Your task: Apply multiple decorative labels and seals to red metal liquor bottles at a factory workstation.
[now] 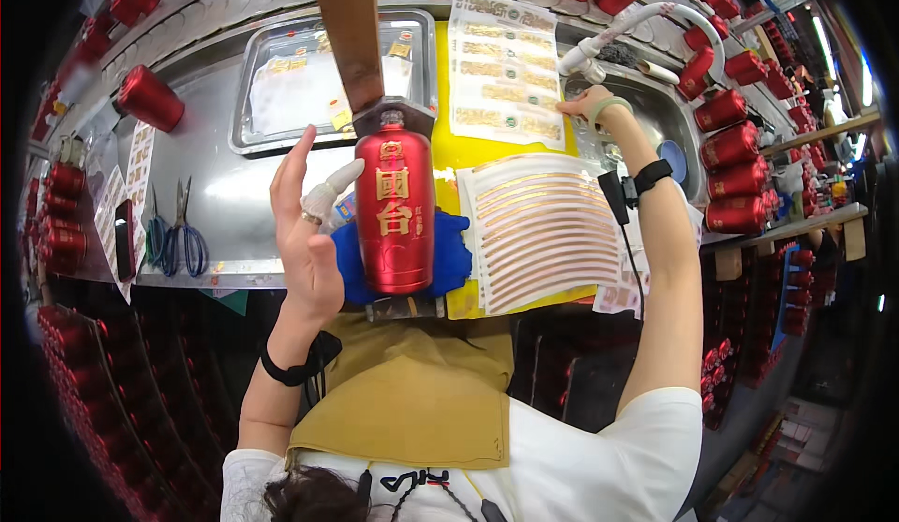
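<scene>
A red metallic bottle [397, 218] with gold characters lies on a blue cloth [452, 252], its neck against a wooden post's dark holder. My left hand [309, 232] is open along the bottle's left side, fingers spread. A white cover wraps one finger, whose tip meets the bottle's shoulder. My right hand [596, 107] reaches far right, its bent fingers closed at the right edge of a sheet of gold decals [504, 71]; its grip there is partly hidden. Nearer me lies a white sheet of curved gold strips [543, 227].
A wooden post [348, 30] rises behind the bottle. Left of it are a metal tray [242, 101] with papers, scissors [181, 232], a phone [125, 241] and another red bottle [150, 98]. A white tap [637, 18] arches over the sink [688, 121]. Red bottles [735, 176] line the right.
</scene>
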Demonstrator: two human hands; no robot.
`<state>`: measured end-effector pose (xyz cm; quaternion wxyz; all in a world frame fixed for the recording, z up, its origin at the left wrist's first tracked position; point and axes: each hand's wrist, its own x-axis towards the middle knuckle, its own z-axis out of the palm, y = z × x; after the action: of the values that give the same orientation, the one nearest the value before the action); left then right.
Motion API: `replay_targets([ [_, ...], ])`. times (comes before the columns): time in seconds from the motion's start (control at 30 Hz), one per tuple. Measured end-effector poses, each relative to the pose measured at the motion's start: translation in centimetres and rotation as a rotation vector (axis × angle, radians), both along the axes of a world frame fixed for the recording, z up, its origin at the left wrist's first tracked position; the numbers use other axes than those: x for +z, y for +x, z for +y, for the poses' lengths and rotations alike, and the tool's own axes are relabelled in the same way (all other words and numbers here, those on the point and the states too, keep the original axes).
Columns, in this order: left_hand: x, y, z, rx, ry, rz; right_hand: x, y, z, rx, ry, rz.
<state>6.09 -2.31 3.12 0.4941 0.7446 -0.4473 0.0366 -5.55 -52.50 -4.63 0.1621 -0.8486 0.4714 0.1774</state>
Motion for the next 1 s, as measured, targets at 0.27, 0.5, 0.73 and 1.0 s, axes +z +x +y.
replay_targets([
  [0.27,2.0,1.0,0.6,-0.113,-0.109,0.215,8.1,0.8,7.4,0.183,0.026,-0.424],
  [0.5,3.8,0.4,-4.7,-0.450,-0.232,0.356,16.4,0.7,23.2,0.201,0.725,-0.819],
  [0.73,3.1,-0.3,-3.5,-0.655,-0.008,0.862,19.9,-2.5,27.4,0.193,0.868,-0.813],
  [1.0,2.5,-0.1,4.8,-0.513,0.211,0.620,13.9,-5.8,31.3,0.266,0.720,-0.693],
])
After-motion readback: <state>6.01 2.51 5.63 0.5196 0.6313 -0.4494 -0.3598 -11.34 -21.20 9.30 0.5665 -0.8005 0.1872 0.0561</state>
